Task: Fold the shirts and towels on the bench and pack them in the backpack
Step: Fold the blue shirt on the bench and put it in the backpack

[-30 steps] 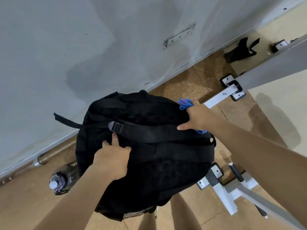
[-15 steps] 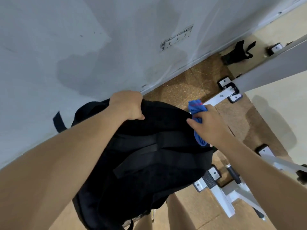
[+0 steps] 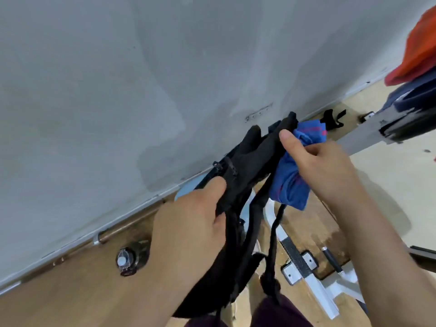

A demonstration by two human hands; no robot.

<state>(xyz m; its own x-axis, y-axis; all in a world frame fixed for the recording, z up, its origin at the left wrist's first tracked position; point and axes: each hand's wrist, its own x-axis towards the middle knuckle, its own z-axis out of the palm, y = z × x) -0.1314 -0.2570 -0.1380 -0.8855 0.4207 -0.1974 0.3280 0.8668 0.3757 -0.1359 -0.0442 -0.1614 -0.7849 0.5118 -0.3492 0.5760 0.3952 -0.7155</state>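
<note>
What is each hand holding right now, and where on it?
The left hand grips the black backpack by its zippered edge. The right hand holds the bunched blue cloth around its middle, thumb against the backpack's top.

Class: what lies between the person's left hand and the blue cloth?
The black backpack, its upper edge and straps, gripped by the left hand; the right hand holds the blue cloth beside it. The head view shows this.
</note>
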